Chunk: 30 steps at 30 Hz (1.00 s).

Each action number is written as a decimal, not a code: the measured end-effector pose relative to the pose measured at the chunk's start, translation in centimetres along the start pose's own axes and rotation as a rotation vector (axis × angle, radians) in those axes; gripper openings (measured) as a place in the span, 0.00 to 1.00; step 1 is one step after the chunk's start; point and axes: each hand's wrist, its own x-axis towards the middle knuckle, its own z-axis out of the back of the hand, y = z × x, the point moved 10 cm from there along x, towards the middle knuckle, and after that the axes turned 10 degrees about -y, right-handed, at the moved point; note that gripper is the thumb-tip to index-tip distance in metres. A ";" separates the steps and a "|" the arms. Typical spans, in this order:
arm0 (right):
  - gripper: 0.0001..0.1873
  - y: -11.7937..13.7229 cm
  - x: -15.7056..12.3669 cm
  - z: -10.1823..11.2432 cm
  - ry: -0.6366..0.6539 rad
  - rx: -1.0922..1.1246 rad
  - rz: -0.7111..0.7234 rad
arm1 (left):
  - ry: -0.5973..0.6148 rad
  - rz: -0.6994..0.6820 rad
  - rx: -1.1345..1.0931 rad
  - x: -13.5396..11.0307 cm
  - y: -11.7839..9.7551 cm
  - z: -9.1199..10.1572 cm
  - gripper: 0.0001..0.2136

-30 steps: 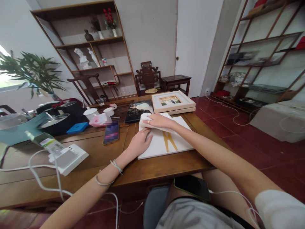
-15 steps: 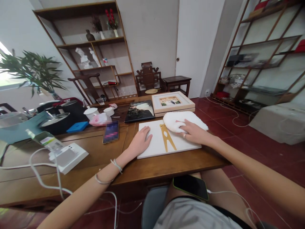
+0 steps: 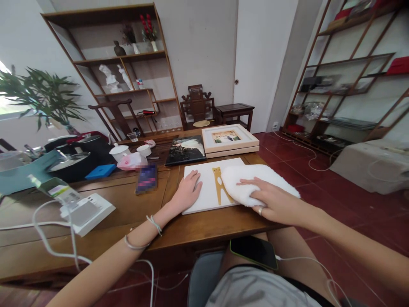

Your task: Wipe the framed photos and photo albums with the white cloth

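A white board [image 3: 205, 181] lies flat near the table's front edge, bearing a gold long-legged animal figure [image 3: 217, 185]. My left hand [image 3: 188, 192] rests open on the board's left side, fingers stretched out and thumb apart. In my right hand [image 3: 273, 200] is a fluffy white cloth [image 3: 238, 177], gripped and pressed down over the board's right part. The cloth hides that side of the board and part of the figure's right leg, and it hangs past the table's right edge.
Behind the board lie a dark picture panel [image 3: 185, 150] and stacked pale frames [image 3: 230, 137]. Left of it are a phone [image 3: 146, 179], a pink bag [image 3: 131, 162], a blue box [image 3: 100, 171] and a white box with cables [image 3: 91, 215]. Another phone [image 3: 254, 251] rests on my lap.
My right hand has drawn the cloth toward me and to the right, covering the figure's right leg and baring the board's upper middle. My left hand stays in place on the board.
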 end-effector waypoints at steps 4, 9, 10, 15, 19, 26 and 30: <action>0.09 -2.7 3.9 -0.8 -0.018 -0.058 -0.017 | 0.007 -0.008 0.006 0.0 -0.1 0.1 0.20; 0.14 -5.6 7.4 -2.4 -0.092 -0.130 0.026 | 0.026 0.008 0.008 0.0 -0.1 0.0 0.20; 0.14 -5.9 7.8 -2.7 -0.098 -0.136 0.029 | 0.029 0.007 0.010 0.0 -0.1 0.0 0.20; 0.14 -5.4 6.9 -2.9 -0.111 -0.122 0.003 | 0.040 0.011 0.022 0.0 0.0 -0.1 0.21; 0.12 -2.7 3.4 -2.1 -0.098 -0.069 0.025 | 0.047 0.011 0.033 0.0 0.0 -0.2 0.21; 0.10 1.9 -1.7 -0.1 -0.078 0.024 0.013 | 0.070 0.017 0.065 -0.1 -0.2 -0.3 0.22; 0.13 1.0 -0.4 -0.2 -0.092 0.019 0.029 | 0.077 0.015 0.065 -0.1 -0.3 -0.3 0.21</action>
